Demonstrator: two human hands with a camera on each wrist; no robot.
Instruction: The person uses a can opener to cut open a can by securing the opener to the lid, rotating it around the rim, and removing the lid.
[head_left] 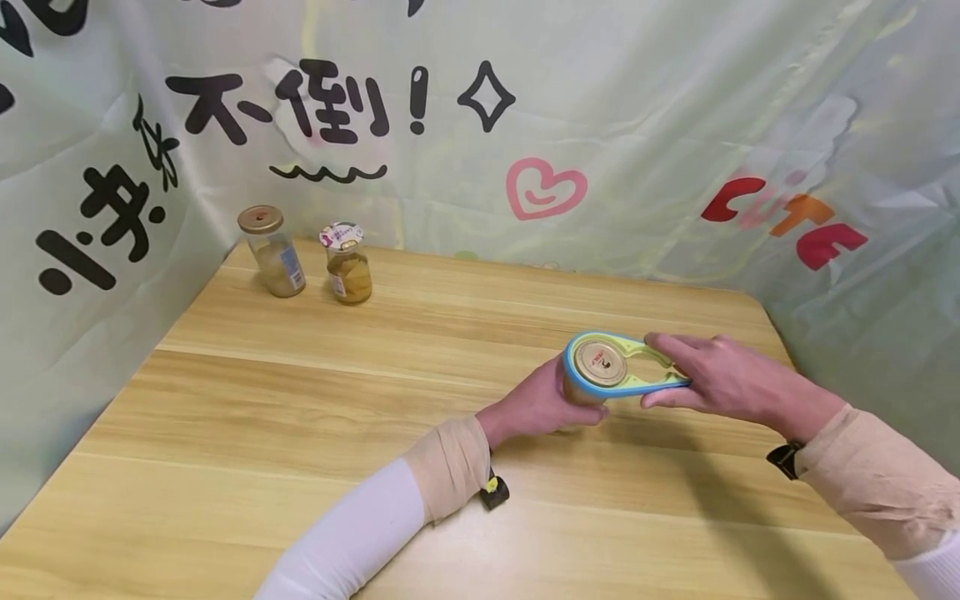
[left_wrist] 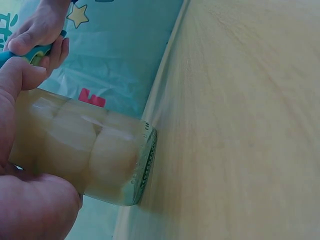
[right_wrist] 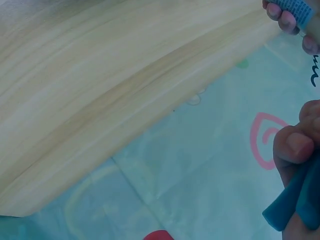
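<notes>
A glass jar (left_wrist: 85, 145) of pale, rounded pieces is gripped around its side by my left hand (head_left: 534, 404). Its base is right at the wooden tabletop in the left wrist view. On top is a gold lid (head_left: 600, 363), encircled by the loop of a blue and yellow-green jar opener (head_left: 647, 387). My right hand (head_left: 723, 382) holds the opener's two handles, thumb on one side and fingers on the other. Blue handle ends (right_wrist: 287, 202) stick out of that hand in the right wrist view.
At the table's far left stand a gold-lidded jar (head_left: 279, 262) and a shorter jar of yellow pieces (head_left: 351, 275) with a patterned lid. A printed cloth (head_left: 637, 125) hangs around the back and sides of the wooden table (head_left: 300, 400).
</notes>
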